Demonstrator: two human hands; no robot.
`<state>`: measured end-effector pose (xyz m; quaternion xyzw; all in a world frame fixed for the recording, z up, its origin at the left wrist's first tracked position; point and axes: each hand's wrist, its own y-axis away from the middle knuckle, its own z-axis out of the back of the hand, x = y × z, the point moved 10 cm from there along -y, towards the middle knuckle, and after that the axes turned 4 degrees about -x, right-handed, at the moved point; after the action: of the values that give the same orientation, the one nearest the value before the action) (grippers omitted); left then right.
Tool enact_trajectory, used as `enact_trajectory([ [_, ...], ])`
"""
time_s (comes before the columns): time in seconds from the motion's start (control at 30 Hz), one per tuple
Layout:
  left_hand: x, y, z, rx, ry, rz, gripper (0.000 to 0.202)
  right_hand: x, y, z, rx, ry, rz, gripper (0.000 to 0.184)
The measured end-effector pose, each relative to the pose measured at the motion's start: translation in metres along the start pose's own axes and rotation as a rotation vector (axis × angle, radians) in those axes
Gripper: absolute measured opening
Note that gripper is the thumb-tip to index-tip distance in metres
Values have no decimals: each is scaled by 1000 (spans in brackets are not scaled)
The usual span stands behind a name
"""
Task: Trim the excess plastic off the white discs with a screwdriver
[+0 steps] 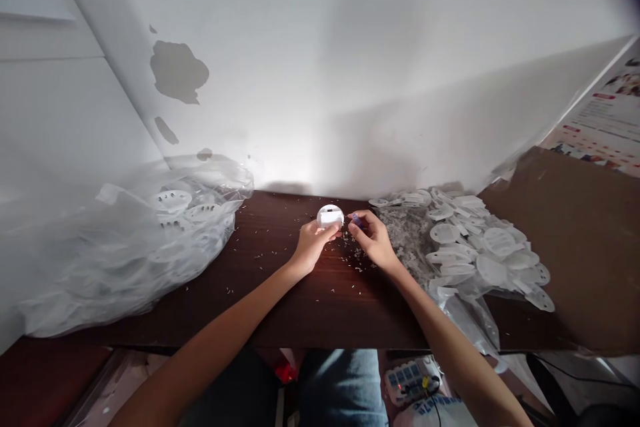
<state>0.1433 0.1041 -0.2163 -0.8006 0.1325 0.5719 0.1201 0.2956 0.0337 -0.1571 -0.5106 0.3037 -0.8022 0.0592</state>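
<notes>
Above the middle of the dark table, my left hand (313, 245) grips a round white plastic disc (331, 216) by its lower edge, thumb on its face. The disc has a pale rectangular part and a small dark slot near the top. Just to the right, my right hand (373, 238) pinches a small purple-blue tool (357, 220) between thumb and fingers, its tip close to the disc's right edge. Whether the tip touches the disc I cannot tell. Tiny white plastic shavings (357, 254) lie beneath both hands.
A clear plastic bag (150, 260) full of white discs sits at the left. On the right is a pile of similar white discs (475, 240), beside small translucent scraps (407, 234). Brown cardboard (590, 247) stands at the far right. A power strip (413, 377) lies below the table (320, 320).
</notes>
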Motion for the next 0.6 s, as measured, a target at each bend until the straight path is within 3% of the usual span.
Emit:
enact_trajectory([
  [0.2, -10, -6, 5, -1, -152, -145, 39, 13, 0, -6, 50, 262, 132, 18],
  [0.6, -27, 2, 1, -19, -428, -308, 30, 19, 4, -8, 62, 389, 202, 15],
])
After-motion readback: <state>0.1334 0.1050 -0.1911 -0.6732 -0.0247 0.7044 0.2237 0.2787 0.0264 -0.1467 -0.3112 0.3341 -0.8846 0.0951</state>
